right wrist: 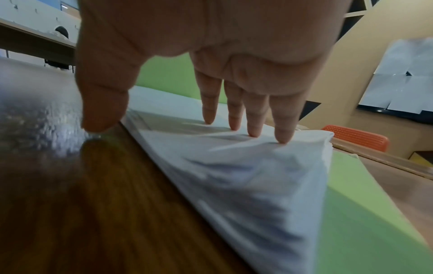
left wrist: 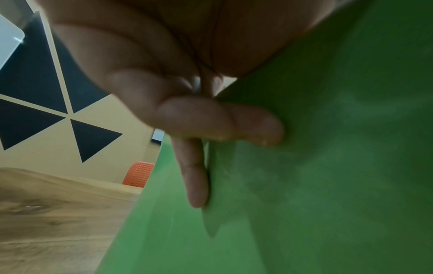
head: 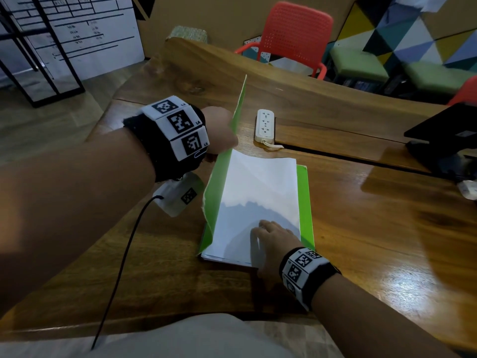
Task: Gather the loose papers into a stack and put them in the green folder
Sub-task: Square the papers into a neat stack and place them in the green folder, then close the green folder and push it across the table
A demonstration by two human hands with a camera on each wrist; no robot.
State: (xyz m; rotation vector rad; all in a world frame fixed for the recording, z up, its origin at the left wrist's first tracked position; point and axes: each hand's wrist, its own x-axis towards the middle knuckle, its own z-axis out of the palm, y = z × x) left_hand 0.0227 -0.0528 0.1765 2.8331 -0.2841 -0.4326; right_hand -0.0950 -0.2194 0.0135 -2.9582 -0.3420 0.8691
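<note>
The green folder (head: pixel 304 202) lies open on the wooden table (head: pixel 374 228). Its front cover (head: pixel 219 177) stands raised at the left. My left hand (head: pixel 224 135) pinches that cover (left wrist: pixel 328 166) near its upper edge, thumb (left wrist: pixel 222 122) on one side and a finger (left wrist: pixel 194 176) at the edge. A stack of white papers (head: pixel 258 192) rests on the folder's lower cover (right wrist: pixel 363 204). My right hand (head: pixel 265 233) presses straight fingers (right wrist: pixel 255 111) on the stack's (right wrist: pixel 234 163) near right corner, while its thumb (right wrist: pixel 100 115) touches the table.
A white power strip (head: pixel 264 125) lies just beyond the folder, beside a long slot in the table. A black laptop (head: pixel 444 130) sits at the right edge, with a small white object (head: pixel 468 188) in front of it. A red chair (head: pixel 294 34) stands behind the table.
</note>
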